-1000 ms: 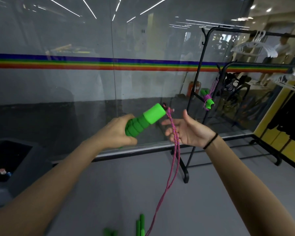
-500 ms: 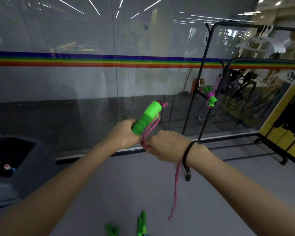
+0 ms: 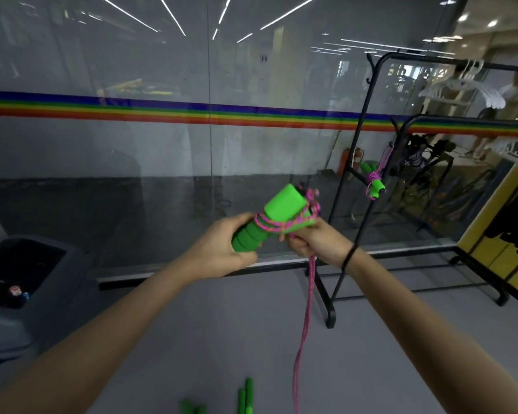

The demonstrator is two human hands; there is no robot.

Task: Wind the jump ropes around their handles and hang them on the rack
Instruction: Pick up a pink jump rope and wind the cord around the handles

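Note:
My left hand (image 3: 222, 249) grips the lower end of a pair of bright green jump-rope handles (image 3: 278, 210), held tilted up to the right at chest height. A few turns of pink rope (image 3: 307, 309) cross the handles near their middle. My right hand (image 3: 317, 240) pinches the rope just under the handles, and the rest of the rope hangs to the floor. A wound green-handled jump rope (image 3: 373, 182) hangs on the black rack (image 3: 356, 162) at the right.
More green handles (image 3: 245, 397) lie on the grey floor near the bottom edge. A dark bin (image 3: 51, 282) stands at the left. A glass wall with a rainbow stripe runs across ahead. White hangers (image 3: 464, 86) hang on the rack's top bar. A person stands behind the glass at far right.
My right hand went from open beside the rope to closed on it, and carried it around the handles. Turns of pink rope now lie on the handles. The hanging rope is shorter.

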